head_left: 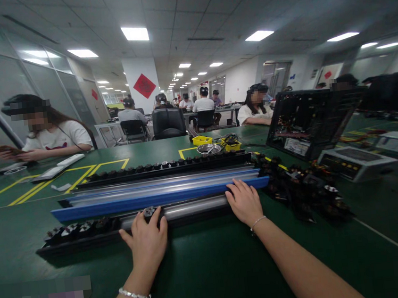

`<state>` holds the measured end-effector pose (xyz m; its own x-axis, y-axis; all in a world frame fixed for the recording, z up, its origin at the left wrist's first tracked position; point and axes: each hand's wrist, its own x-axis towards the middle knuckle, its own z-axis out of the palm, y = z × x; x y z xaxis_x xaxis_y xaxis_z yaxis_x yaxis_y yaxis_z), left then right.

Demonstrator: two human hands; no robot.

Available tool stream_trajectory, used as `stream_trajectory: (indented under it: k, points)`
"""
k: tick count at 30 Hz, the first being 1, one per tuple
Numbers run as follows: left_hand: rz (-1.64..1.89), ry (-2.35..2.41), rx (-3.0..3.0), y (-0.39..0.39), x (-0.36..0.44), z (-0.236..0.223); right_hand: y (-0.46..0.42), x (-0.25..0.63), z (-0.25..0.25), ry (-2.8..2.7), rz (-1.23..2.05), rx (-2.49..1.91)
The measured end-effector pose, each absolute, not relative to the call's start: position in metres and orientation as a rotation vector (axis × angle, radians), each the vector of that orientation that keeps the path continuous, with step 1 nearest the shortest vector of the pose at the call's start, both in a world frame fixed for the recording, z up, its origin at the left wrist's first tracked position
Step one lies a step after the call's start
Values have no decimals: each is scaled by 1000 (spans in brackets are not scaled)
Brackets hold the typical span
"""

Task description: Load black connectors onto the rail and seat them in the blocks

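A long black track (194,211) with a shiny metal strip inside lies across the table in front of me. Several small black round parts with metal pieces on top (86,227) sit in a row at its left end. My left hand (147,239) has its fingers around one more small black round part (150,213) on the track, left of the middle. At the right end of the track rests my right hand (244,203), fingers stretched over it and nothing visibly gripped. Just behind are blue-edged tracks (154,198) and another black track filled with similar parts (168,165).
A heap of black parts (306,194) lies to the right. Beyond it stand an open computer case (310,123) and a power supply unit (356,157). A metal bowl (209,149) and yellow trays (202,140) are at the back. Several people sit around.
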<state>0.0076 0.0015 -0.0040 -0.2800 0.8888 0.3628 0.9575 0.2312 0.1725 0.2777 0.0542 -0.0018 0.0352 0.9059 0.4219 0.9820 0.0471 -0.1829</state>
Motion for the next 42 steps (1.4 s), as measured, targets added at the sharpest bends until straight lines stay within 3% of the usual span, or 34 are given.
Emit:
stream_trajectory:
  k: [42]
  points:
    - [-536,-2207,-1890,-3,20,-4,52,277,0,-1942,-244,-1898]
